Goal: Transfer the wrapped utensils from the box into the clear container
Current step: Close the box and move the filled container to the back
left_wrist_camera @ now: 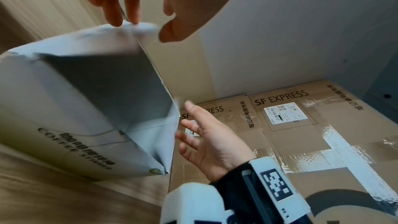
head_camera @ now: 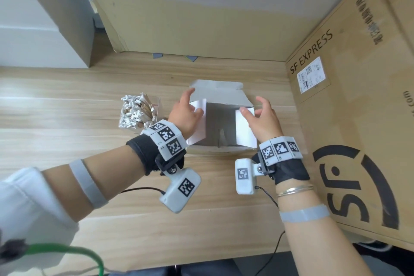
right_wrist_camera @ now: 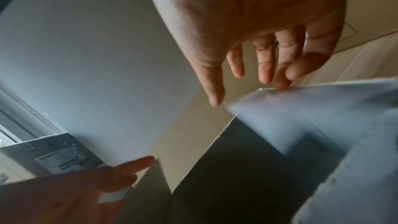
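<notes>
**Pale wood desk, hemmed in by cardboard**

Light wood-grain boards make up the desk (head_camera: 67,101), which runs the width of the head view. A tall sheet of brown cardboard (head_camera: 201,24) stands along its far edge under a grey-white wall, and a big SF EXPRESS shipping carton (head_camera: 349,101) closes off the right side, its white address label facing the desk.

In the middle stands the white coffee-stirrer box (head_camera: 221,119), top flaps spread, its inside grey and shadowed; no stirrers can be made out in it, though the bottom is dim and I may be missing some. Just to its left, close but apart, sits the clear container (head_camera: 156,105), packed with paper-wrapped wooden stirrers (head_camera: 136,112) leaning in a bundle.

The left hand (head_camera: 186,114) reaches over the box's left flap, fingers straight and spread, fingertips at the flap's edge without curling round it. The right hand (head_camera: 262,119) hovers at the right flap, fingers likewise loose and apart, tips brushing the flap's edge in the right wrist view. Neither hand holds anything.

Both wrists carry black straps with white marker-printed camera blocks, and thin black cables trail back toward the near desk edge. A green cord (head_camera: 67,251) loops at the lower left.
</notes>
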`<state>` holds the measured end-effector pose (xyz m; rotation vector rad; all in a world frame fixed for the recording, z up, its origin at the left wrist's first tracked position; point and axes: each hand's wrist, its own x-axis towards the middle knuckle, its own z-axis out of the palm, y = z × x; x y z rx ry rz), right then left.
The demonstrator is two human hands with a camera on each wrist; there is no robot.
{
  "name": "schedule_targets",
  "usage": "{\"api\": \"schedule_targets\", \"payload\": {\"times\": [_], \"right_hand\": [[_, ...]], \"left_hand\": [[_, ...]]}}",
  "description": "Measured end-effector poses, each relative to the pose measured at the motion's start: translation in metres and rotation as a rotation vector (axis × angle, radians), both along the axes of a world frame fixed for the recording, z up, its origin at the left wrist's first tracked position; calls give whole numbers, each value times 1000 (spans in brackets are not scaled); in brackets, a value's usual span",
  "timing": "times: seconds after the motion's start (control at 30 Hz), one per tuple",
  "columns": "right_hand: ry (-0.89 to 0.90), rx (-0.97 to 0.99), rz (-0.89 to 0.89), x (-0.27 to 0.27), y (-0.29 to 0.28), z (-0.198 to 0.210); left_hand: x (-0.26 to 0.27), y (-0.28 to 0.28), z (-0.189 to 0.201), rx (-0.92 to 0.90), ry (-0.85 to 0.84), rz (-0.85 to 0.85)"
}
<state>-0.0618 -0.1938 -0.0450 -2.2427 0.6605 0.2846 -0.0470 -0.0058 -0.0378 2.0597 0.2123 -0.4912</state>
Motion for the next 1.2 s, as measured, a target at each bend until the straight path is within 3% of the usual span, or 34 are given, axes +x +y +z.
{"api": "schedule_targets", "payload": {"times": [0.2, 0.47, 0.67, 0.83, 1.07, 1.2], "right_hand": [[-8, -23, -61, 12, -7, -10], [98, 85, -49, 30, -21, -18], [-28, 204, -47, 36, -25, -13], [-41, 640, -165, 28, -35, -5], [35, 485, -114, 7, -43, -16], [28, 450, -117, 3, -37, -23]], "left_hand": [[-5, 6, -11, 230, 19, -147], [0, 10, -9, 30, 51, -45], [6, 7, -13, -85, 15, 121], [7, 5, -11, -204, 29, 249], [3, 6, -14, -112, 52, 66], [-9, 2, -13, 37, 22, -137]]}}
